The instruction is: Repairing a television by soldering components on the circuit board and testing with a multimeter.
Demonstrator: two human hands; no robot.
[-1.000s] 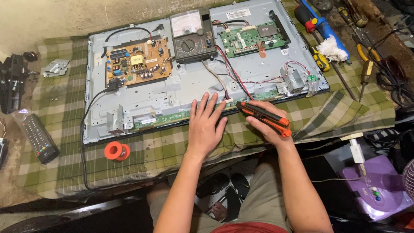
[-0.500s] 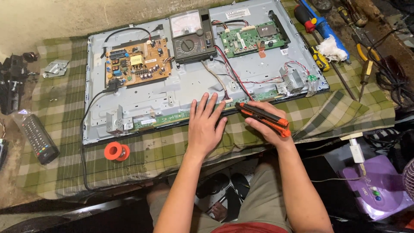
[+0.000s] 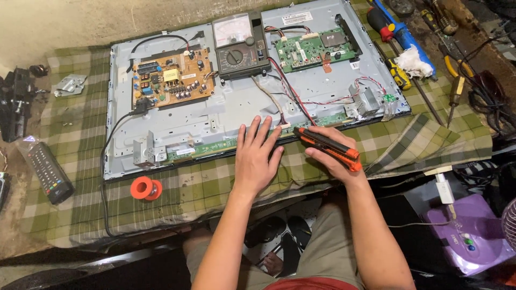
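Opened television chassis [image 3: 215, 115]: boards exposed, back cover off. Left hand [image 3: 257, 156], grip open, flat on lower edge. Right hand [image 3: 332, 156] grips orange utility knife [image 3: 327, 145], tip beside the left fingers.

Orange-black utility knife [image 3: 329, 149], angled, at panel edge [image 3: 215, 146]

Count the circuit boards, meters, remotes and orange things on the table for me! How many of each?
Circuit boards: 2, the brown power board and the green main board.
Analog multimeter: 1.
Remote control: 1.
Orange things: 2, the orange solder spool and the orange-and-black tool in the right hand.
Total: 6.
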